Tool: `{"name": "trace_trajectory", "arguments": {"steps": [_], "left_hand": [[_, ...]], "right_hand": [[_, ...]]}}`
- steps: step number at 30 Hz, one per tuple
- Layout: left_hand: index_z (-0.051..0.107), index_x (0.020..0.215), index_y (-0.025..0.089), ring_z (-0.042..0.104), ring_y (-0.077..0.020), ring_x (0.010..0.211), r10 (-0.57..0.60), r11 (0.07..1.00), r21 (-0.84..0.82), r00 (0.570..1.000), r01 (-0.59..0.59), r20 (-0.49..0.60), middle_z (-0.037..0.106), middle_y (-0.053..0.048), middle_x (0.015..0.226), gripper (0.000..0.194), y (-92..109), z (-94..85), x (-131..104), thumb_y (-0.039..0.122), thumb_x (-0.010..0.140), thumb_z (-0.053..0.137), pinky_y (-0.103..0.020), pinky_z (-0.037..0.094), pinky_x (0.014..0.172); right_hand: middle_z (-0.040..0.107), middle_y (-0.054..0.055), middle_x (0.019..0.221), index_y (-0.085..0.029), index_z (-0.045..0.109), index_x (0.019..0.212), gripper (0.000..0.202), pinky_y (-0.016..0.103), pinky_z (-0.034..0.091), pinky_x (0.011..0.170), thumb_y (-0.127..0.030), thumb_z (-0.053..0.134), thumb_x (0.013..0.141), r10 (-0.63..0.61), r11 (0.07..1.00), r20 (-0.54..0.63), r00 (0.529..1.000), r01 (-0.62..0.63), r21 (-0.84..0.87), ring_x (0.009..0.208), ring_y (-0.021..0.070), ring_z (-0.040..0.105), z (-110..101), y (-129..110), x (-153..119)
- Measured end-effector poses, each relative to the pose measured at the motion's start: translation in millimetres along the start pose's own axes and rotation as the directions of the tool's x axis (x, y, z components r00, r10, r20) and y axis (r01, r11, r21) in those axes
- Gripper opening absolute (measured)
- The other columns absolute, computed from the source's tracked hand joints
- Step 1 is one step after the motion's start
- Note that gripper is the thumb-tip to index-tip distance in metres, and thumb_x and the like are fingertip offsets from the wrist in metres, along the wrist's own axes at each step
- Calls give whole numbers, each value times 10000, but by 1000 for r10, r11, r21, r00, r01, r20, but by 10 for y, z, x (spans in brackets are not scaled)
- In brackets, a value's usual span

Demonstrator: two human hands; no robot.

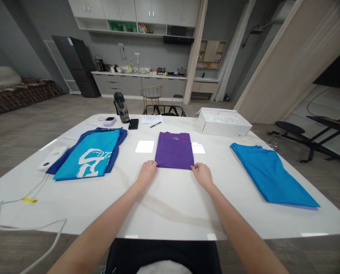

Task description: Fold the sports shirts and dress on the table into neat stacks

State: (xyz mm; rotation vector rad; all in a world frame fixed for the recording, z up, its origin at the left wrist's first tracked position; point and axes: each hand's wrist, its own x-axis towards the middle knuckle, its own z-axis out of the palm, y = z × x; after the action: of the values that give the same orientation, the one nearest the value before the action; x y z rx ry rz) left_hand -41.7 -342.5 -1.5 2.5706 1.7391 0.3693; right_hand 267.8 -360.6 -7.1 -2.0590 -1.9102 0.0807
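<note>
A purple T-shirt (175, 151), folded into a neat rectangle, lies flat on the white table (170, 201) in front of me. Its near left corner is pinched by my left hand (147, 172), and my right hand (202, 174) grips the near right corner. To the left rests a stack with a bright blue shirt (70, 163) bearing white lettering on top and a dark blue shirt (121, 146) beneath. On the right side lies another folded blue shirt (268, 171), with a lilac edge showing under it.
Toward the back stand a dark water bottle (121, 108), a phone (134, 124), a small lilac device (109, 121), a printed paper (150, 119) with a pen (155, 125), and an open white box (224, 123). A power strip (53, 158) trails its white cable down the left side.
</note>
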Motion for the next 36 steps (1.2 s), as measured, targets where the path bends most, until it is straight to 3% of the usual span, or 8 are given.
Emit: {"name": "trace_trajectory", "arguments": {"steps": [5,11,16,20,25,28,30,36], "left_hand": [[659,962,176,618,-250,960,81,991,-116,993,-71,83,673,-80,960,211,76,-108,-642,96,933,466,-394,441,893],[654,925,187,625,-237,879,85,978,-197,993,-67,85,664,-57,906,231,256,-241,-1438,54,910,467,-400,467,829],[655,934,222,623,-222,857,111,960,-269,989,-80,101,663,-41,915,205,306,-422,-1631,117,943,479,-386,469,801],[639,1064,239,634,-234,971,85,953,-298,995,-63,59,676,-53,1054,184,231,-478,-1275,280,1001,472,-398,468,870],[494,1365,190,580,-324,1186,-160,967,-204,987,152,-27,613,-149,1311,415,94,-288,-418,386,1000,469,-464,453,954],[403,1451,155,577,-347,1215,-310,924,-216,949,314,53,610,-199,1329,550,16,-156,104,412,977,510,-472,452,966],[366,1473,142,592,-335,1216,-377,874,-285,919,393,113,627,-204,1319,636,-39,-97,397,411,938,579,-441,463,961],[647,1119,137,691,-325,1044,-517,661,-472,810,583,277,738,-175,1072,479,-198,-19,896,292,696,811,-353,517,810]], "right_hand": [[690,54,830,-213,635,758,296,297,385,739,-387,523,970,-137,982,110,985,121,142,824,217,616,-184,105,-522],[663,41,762,-224,592,718,289,322,391,735,-371,532,959,-134,977,209,969,94,190,798,228,603,-409,87,-1255],[647,26,710,-234,607,724,287,315,391,660,-420,567,939,-63,976,272,960,2,218,712,211,601,-496,70,-1485],[666,26,791,-228,685,1020,322,312,433,679,-512,566,927,14,965,191,981,-64,256,733,210,629,-385,145,-1149],[702,125,1025,-139,690,1168,440,323,462,887,-488,588,920,39,956,75,996,-59,287,991,252,660,-129,158,-317],[707,171,1106,-121,716,1108,462,312,466,861,-523,607,908,136,949,88,987,-155,274,1016,266,659,-63,54,182],[734,139,994,-142,739,983,423,289,465,763,-540,640,880,191,925,184,964,-239,294,923,251,674,-55,-34,458],[576,22,520,-191,577,523,317,267,367,543,-332,810,686,237,873,341,910,-354,335,593,194,597,14,-225,883]]}}
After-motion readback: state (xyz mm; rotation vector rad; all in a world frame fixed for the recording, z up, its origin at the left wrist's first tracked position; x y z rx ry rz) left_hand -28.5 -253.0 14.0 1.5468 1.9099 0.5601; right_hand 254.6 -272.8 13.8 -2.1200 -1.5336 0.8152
